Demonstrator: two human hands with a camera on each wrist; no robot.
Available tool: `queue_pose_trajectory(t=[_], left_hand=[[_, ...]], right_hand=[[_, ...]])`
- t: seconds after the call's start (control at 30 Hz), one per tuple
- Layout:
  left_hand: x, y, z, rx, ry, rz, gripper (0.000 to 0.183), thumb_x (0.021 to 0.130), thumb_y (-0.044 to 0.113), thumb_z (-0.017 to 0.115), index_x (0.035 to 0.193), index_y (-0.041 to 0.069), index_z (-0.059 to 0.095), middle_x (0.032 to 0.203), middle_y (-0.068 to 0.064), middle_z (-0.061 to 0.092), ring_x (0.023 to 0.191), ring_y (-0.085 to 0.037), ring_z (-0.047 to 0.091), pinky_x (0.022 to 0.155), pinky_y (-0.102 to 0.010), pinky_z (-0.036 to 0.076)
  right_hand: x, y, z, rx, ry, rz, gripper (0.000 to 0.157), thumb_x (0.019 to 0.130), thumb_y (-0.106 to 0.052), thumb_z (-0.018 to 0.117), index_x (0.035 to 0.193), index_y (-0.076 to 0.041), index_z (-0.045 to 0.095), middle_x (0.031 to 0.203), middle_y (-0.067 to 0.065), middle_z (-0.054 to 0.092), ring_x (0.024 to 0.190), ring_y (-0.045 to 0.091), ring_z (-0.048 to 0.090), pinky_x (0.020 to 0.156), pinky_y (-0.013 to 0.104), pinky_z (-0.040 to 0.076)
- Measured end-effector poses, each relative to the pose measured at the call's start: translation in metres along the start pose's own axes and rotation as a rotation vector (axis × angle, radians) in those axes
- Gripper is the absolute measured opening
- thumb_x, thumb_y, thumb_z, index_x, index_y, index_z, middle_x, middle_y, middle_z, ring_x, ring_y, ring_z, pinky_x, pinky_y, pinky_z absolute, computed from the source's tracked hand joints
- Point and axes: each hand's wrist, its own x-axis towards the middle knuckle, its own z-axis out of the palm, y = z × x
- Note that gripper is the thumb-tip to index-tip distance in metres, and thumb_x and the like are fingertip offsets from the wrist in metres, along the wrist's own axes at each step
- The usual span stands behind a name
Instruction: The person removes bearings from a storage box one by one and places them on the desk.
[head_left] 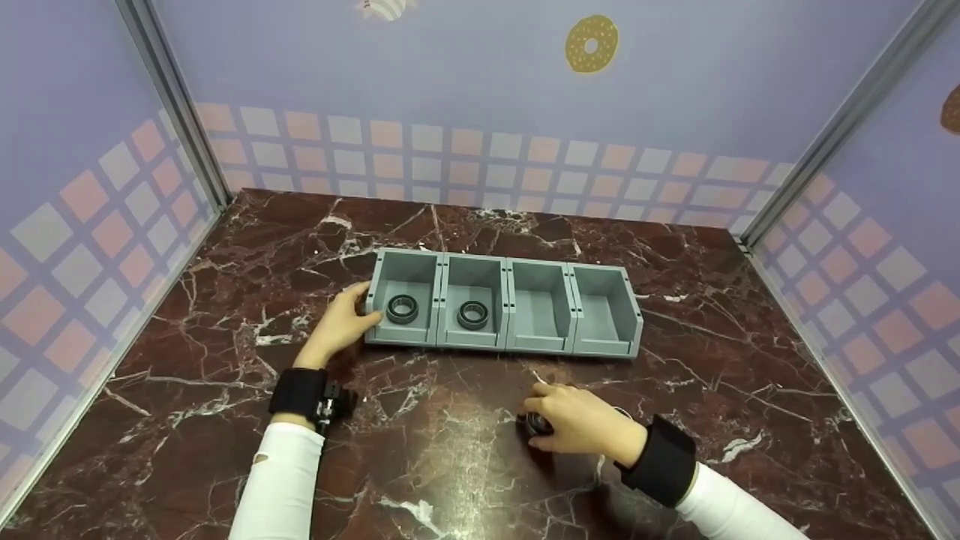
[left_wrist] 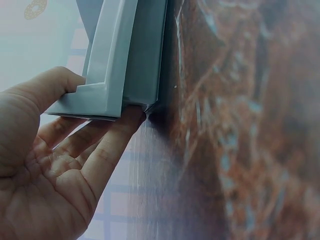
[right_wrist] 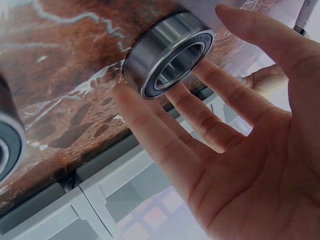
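A row of grey storage bins (head_left: 540, 346) sits on the table, joined side by side. My left hand (head_left: 341, 326) holds the row's left end, the thumb over the front corner and the fingers against the outer side. One black-sealed ball bearing (head_left: 403, 309) lies in the leftmost bin, another bearing (head_left: 472, 316) in the bin beside it. In front of the row, my right hand (head_left: 581, 420) reaches over a steel ball bearing (right_wrist: 167, 55) on the table. Its fingers are spread around the bearing, and the thumb stands apart from it.
One more bearing (right_wrist: 7, 135) shows at the left edge of the right wrist view, mostly hidden by my right hand in the head view. The two bins on the right hold nothing. Patterned wall panels (head_left: 480, 165) enclose the dark marbled table (head_left: 420, 450).
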Motion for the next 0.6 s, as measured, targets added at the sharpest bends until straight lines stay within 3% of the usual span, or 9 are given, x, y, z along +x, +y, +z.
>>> queue_pose_trajectory(t=[0.1,0.37,0.6], left_hand=[[0.0,0.0,0.0,0.0,0.008,0.009,0.066,0.095,0.002,0.058,0.154,-0.014,0.032,0.159,-0.035,0.036,0.148,-0.048,0.038,0.125,-0.056,0.031],[0.0,0.0,0.001,-0.015,0.012,0.024,0.064,0.095,0.0,0.058,0.152,-0.015,0.034,0.155,-0.036,0.04,0.136,-0.048,0.051,0.118,-0.056,0.04],[0.0,0.0,-0.001,0.004,-0.016,-0.017,0.067,0.097,0.004,0.057,0.156,-0.012,0.029,0.162,-0.034,0.03,0.15,-0.048,0.034,0.125,-0.058,0.03]], right_hand=[[0.0,0.0,0.0,-0.011,-0.004,0.003,0.03,0.08,-0.03,0.084,0.099,-0.011,0.071,0.088,0.001,0.061,0.072,0.016,0.062,0.062,0.032,0.055],[-0.001,0.001,-0.005,-0.009,0.004,0.014,0.027,0.083,-0.03,0.081,0.097,-0.011,0.069,0.091,0.002,0.064,0.074,0.017,0.064,0.059,0.032,0.054],[-0.005,0.004,-0.012,0.01,0.021,0.03,0.026,0.085,-0.03,0.079,0.097,-0.011,0.068,0.096,0.005,0.065,0.08,0.021,0.067,0.062,0.037,0.056]])
